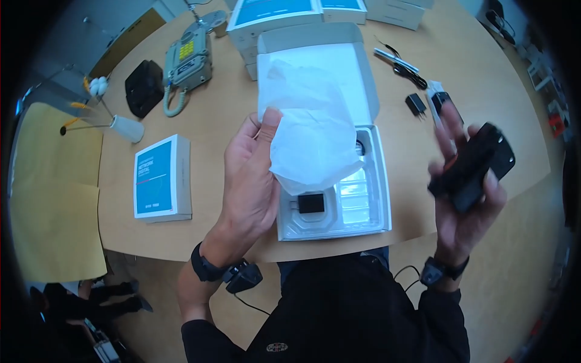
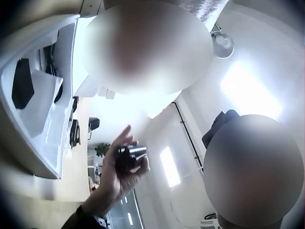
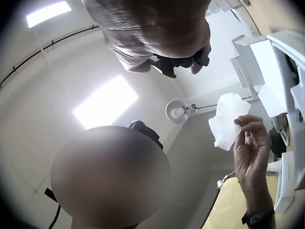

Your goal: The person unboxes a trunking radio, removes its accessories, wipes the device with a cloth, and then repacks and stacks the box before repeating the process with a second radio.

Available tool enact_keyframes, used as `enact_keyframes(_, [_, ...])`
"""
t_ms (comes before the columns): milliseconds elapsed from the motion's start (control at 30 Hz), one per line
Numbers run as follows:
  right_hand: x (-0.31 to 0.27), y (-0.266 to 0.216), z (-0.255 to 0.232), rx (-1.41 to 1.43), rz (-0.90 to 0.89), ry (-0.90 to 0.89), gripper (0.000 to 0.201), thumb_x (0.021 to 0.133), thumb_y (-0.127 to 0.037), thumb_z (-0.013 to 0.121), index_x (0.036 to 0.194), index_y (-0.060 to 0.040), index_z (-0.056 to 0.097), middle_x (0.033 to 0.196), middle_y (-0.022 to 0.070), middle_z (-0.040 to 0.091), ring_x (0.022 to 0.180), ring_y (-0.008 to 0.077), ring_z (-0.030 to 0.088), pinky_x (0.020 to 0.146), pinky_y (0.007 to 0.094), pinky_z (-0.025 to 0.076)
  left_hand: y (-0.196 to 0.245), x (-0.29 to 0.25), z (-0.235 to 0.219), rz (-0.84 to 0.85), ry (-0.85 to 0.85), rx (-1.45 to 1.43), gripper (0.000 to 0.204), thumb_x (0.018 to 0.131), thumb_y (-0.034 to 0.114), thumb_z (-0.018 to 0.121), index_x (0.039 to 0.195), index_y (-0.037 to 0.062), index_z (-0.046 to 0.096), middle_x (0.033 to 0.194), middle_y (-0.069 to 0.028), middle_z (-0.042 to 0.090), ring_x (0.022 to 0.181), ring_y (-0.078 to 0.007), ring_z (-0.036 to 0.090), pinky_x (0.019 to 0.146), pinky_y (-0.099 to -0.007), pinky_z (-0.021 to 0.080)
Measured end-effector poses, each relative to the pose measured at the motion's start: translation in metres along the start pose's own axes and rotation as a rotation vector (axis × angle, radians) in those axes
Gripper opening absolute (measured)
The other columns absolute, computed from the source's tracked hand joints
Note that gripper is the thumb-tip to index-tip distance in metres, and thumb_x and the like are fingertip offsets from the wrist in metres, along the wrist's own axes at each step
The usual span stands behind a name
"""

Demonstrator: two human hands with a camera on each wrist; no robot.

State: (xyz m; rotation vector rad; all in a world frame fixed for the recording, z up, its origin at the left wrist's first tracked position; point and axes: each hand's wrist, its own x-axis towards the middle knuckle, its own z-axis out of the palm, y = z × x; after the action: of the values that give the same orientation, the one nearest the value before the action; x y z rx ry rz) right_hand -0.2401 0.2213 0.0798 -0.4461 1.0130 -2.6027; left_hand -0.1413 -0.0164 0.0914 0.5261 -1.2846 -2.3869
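My left hand pinches a thin, crumpled white wrapping sleeve between thumb and fingers. The sleeve hangs over an open white box and covers part of its inside; the right wrist view shows the sleeve at the fingertips. In the box's molded clear tray, a black block sits in the near left compartment. To the right of the box, my right hand grips a black handheld device, raised, with thumb and fingers around its sides. The left wrist view also shows this device.
A closed blue-and-white box stands left. Behind it are a corded telephone, a black case and a white cup. More boxes are stacked at the back. A cable and black plug adapter lie right.
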Motion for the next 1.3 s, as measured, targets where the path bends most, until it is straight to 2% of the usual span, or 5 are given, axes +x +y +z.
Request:
enact_keyframes(133, [-0.019,0.005,0.009,-0.232,0.439,-0.216,0.092,0.073,-0.039,0.083,0.143,0.0036,0.044,0.157,0.0351,0.034,0.095,0.0282,0.073,0.059,0.0309,0.058,-0.010,0.006,-0.003,0.127,0.032,0.027,0.032,0.104,0.033,0.063,0.111,0.0025,0.057,0.101,-0.0051,0.066,0.089,-0.0090,0.064,0.080,-0.0247,0.054])
enact_keyframes(500, [-0.009,0.027,0.034,-0.446,0.489,-0.248,0.091,0.070,-0.035,0.082,0.143,0.0094,0.049,0.108,0.0208,0.065,0.073,0.0185,0.066,0.065,0.0271,0.053,-0.021,-0.014,-0.037,0.451,0.130,0.528,0.044,0.096,0.028,0.076,0.122,0.0004,0.053,0.112,-0.0077,0.054,0.098,-0.0115,0.055,0.074,-0.0287,0.048])
enact_keyframes(767, [-0.005,0.027,0.029,-0.633,0.350,-0.577,0.071,0.076,-0.006,0.072,0.143,0.0044,0.052,0.125,0.0107,0.064,0.110,0.0167,0.062,0.102,0.0297,0.045,0.024,-0.035,-0.008,0.749,-0.268,1.417,0.019,0.082,0.000,0.076,0.099,0.0006,0.066,0.089,-0.0129,0.057,0.080,-0.0271,0.061,0.070,-0.0367,0.051])
enact_keyframes(1067, [-0.041,0.006,0.029,-0.425,0.444,-0.199,0.090,0.063,-0.018,0.087,0.138,-0.0010,0.041,0.113,0.0151,0.059,0.078,0.0173,0.067,0.068,0.0299,0.056,-0.016,-0.016,-0.018,0.900,-0.085,1.117,0.017,0.081,-0.011,0.070,0.095,-0.0036,0.064,0.085,-0.0109,0.061,0.067,-0.0204,0.064,0.059,-0.0308,0.053])
enact_keyframes(1300, [-0.033,0.009,0.025,-0.493,0.569,-0.289,0.078,0.076,-0.008,0.085,0.139,-0.0022,0.040,0.128,0.0127,0.054,0.118,0.0166,0.058,0.101,0.0317,0.045,-0.036,-0.034,-0.011,0.577,-0.082,0.723,0.015,0.086,-0.010,0.070,0.099,-0.0055,0.065,0.098,-0.0114,0.068,0.079,-0.0141,0.068,0.066,-0.0268,0.057])
